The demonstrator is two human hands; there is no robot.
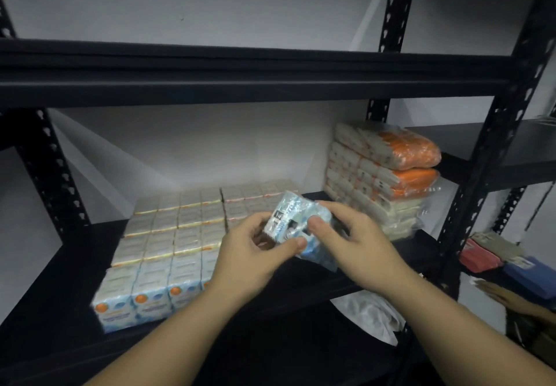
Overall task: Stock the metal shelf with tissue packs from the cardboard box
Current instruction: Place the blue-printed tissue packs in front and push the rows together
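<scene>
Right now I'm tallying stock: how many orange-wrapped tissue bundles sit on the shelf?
2, stacked at the shelf's right end: the upper orange bundle on the lower orange bundle, above pale packs. More may hide behind.

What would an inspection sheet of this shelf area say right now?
Surface: black metal shelf, partly filled.
Job's things: blue tissue pack held above the shelf; rows of packs on the left; cardboard box at the right edge.
Clutter: orange-and-white bundles stacked at the back right; white plastic bag below.
Hands: left hand and right hand both grip the pack.
Cables: nothing seen.
Surroundings: pale wall; neighbouring shelf.
</scene>
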